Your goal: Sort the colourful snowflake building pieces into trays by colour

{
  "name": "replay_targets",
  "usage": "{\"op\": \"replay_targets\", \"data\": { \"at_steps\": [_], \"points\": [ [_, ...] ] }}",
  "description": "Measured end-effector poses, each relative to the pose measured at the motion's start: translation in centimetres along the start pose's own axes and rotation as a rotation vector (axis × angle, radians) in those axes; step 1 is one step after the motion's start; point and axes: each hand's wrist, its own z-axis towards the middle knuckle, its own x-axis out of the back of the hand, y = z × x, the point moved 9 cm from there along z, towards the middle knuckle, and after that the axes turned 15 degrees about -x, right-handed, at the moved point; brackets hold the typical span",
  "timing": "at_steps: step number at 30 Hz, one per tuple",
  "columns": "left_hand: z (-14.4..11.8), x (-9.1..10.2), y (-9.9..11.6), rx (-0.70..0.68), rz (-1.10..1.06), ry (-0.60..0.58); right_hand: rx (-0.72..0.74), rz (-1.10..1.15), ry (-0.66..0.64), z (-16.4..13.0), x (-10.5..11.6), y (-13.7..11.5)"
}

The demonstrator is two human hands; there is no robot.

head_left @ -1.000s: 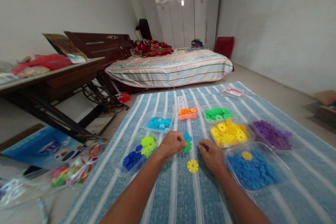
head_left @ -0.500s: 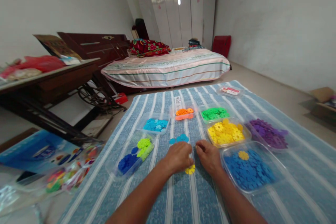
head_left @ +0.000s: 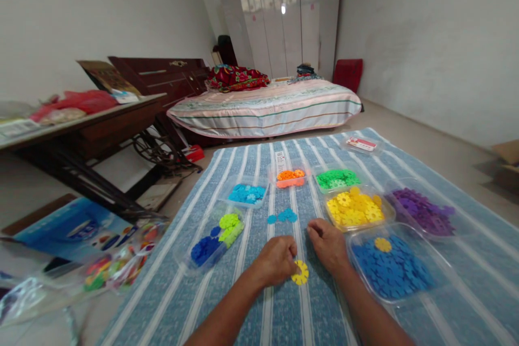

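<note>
The yellow snowflake disc [head_left: 300, 272] is lying on the striped blanket [head_left: 284, 313], the left hand [head_left: 277, 260] pinching its edge with closing fingers; the right hand [head_left: 329, 242] is curling empty alongside. Lifting it cleanly seems next.

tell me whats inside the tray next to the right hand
The tray holds a heap of dark blue discs with one yellow disc on top. Whatever lies under the heap is covered.
</note>
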Motion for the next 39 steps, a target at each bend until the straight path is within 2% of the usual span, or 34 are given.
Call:
{"op": "replay_targets", "data": {
  "at_steps": [3, 6, 8, 11, 13, 15, 16, 18, 20, 21, 23, 26, 32, 39],
  "points": [
    [-0.2, 0.0, -0.8, 0.019, -0.261, 0.018, -0.002, -0.004, 0.004, 0.0, -0.1, 0.1],
    [0.2, 0.9, -0.1, 0.020, -0.429, 0.049, 0.005, 0.003, 0.009, -0.1, -0.1, 0.1],
    [1.1, 2.0, 1.6, -0.007, -0.508, 0.117, 0.001, 0.009, 0.010, -0.2, -0.1, 0.2],
    [3.3, 3.6, 5.4, -0.103, -0.638, 0.264, -0.009, 0.020, 0.046, -0.2, 0.1, 0.4],
    [4.6, 4.8, 7.3, -0.161, -0.603, 0.351, 0.007, 0.015, 0.051, -0.2, 0.2, 0.3],
    [5.3, 6.6, 7.8, -0.168, -0.321, 0.454, 0.015, 0.008, 0.020, -0.1, -0.1, 0.3],
    [5.3, 7.4, 7.5, -0.148, -0.123, 0.483, 0.011, 0.012, -0.001, -0.1, -0.2, 0.3],
    [5.0, 8.4, 5.8, -0.045, 0.276, 0.452, -0.011, 0.025, -0.017, 0.0, -0.3, 0.5],
    [4.4, 8.6, 2.9, 0.093, 0.526, 0.345, -0.024, 0.021, -0.017, 0.0, -0.3, 0.6],
    [4.1, 8.5, 1.4, 0.144, 0.576, 0.297, -0.026, 0.012, -0.016, 0.0, -0.3, 0.5],
    [3.6, 8.0, -0.9, 0.198, 0.594, 0.225, -0.028, -0.006, -0.013, -0.1, -0.3, 0.4],
    [3.5, 7.4, -2.6, 0.211, 0.569, 0.174, -0.033, -0.020, -0.018, -0.1, -0.3, 0.4],
    [3.5, 7.5, -4.4, 0.250, 0.472, 0.166, -0.031, -0.025, -0.021, -0.1, -0.2, 0.4],
    [3.7, 7.3, -5.5, 0.236, 0.340, 0.240, -0.041, -0.041, -0.033, -0.1, -0.2, 0.3]
  ]
}}
